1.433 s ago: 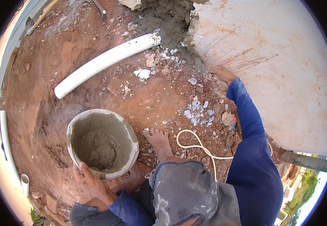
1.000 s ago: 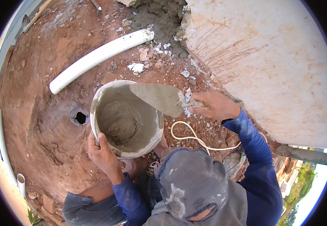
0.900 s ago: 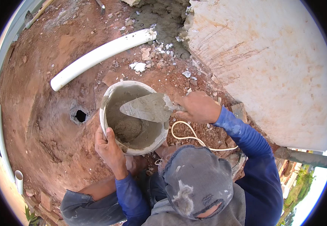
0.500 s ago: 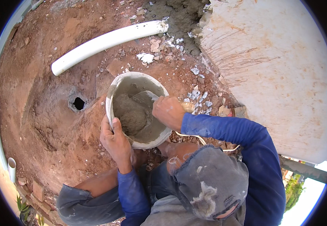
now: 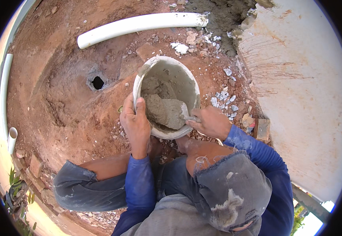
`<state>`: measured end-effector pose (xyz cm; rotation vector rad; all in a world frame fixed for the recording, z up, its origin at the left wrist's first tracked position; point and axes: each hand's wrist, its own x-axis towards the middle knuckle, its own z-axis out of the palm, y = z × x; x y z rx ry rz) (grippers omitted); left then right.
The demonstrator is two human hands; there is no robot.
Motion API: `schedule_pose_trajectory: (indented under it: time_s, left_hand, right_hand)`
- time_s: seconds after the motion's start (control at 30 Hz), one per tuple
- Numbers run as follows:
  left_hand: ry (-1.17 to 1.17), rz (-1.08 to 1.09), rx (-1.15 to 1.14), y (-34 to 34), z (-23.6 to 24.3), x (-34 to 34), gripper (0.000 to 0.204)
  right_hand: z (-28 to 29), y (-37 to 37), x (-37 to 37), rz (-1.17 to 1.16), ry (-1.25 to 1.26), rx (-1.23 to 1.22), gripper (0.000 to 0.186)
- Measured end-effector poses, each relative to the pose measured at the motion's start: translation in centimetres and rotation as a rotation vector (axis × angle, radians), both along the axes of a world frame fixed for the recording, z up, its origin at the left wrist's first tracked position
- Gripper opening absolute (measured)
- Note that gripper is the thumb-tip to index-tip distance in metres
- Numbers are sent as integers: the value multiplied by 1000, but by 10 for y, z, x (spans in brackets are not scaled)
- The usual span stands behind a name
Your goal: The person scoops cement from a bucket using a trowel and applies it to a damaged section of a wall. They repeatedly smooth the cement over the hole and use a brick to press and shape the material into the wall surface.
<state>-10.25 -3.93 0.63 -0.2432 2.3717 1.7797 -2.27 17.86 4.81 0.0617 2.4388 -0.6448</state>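
Observation:
A pale bucket (image 5: 192, 80) of wet grey mortar (image 5: 159, 84) sits in front of me, above my bare feet. My left hand (image 5: 136, 128) grips its left rim, thumb over the edge. In my right hand (image 5: 211, 122) is the handle of a trowel (image 5: 183, 112), whose blade rests inside the bucket under a heap of mortar. My knees in torn, stained grey jeans (image 5: 226, 188) fill the lower middle of the view.
A curved white pipe (image 5: 139, 25) lies beyond the bucket, near an open hole (image 5: 97, 82). A pale wall (image 5: 297, 98) with wet mortar (image 5: 230, 15) at its broken edge rises on the right, a brick (image 5: 262, 129) at its foot. More pipes (image 5: 6, 90) line the left edge.
My right hand has come from the wall's edge down to the bucket, where the trowel has dipped and gathered mortar. The bucket has shifted up and rightward in the view, still held by my left hand.

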Motion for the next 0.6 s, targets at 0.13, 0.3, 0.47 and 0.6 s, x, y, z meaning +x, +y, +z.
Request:
schedule_pose_trajectory:
  time_s: [0.13,0.3,0.47,0.6]
  left_hand:
    - [5,37,67,-13,-7,4,32]
    - [-21,56,79,-9,-5,-5,30]
    - [-73,144,301,-25,-35,-4,32]
    - [-118,170,308,-34,-40,-6,32]
  right_hand:
    - [-15,1,16,-30,161,56,34]
    - [-17,12,17,-34,220,50,32]
    - [3,18,9,-43,252,21,33]
    - [24,20,-12,-155,242,-237,38]
